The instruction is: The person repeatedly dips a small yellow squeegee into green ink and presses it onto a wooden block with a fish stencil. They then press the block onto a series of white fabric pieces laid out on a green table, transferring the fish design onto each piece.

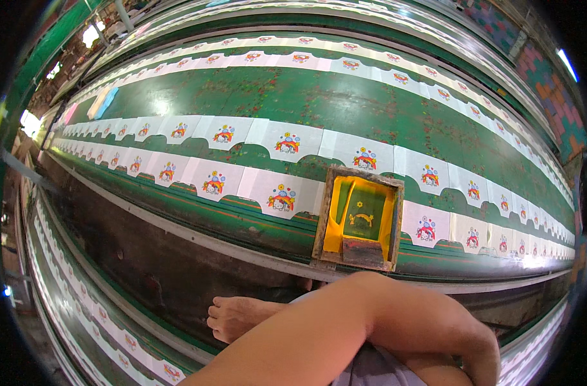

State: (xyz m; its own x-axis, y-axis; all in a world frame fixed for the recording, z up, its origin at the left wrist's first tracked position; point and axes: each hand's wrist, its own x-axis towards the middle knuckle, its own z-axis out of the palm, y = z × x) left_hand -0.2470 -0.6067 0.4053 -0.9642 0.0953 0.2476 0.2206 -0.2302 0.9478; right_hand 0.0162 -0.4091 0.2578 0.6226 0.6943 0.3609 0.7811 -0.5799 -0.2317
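Observation:
My bare arms cross low in view. My right hand (pixel 239 316) emerges at the left from behind my left forearm, its fingers curled and no object showing in them. My left hand (pixel 481 357) bends down at the right, its fingers hidden. Neither hand touches the screen-printing frame (pixel 399 215) just beyond my arms. That frame has worn wooden sides, and yellow ink (pixel 387 222) coats its mesh around a small motif. A dark squeegee (pixel 362 251) rests inside at its near end. Beneath and beside the frame lie pale fabric pieces (pixel 252 186) printed with a colourful cartoon.
A long green printing table (pixel 197 96) carries several rows of printed pieces. Blue cloth (pixel 107 101) lies at its far left end. A metal rail (pixel 229 248) runs along its near edge. Another printing table (pixel 68 257) stands at lower left, across a dark aisle.

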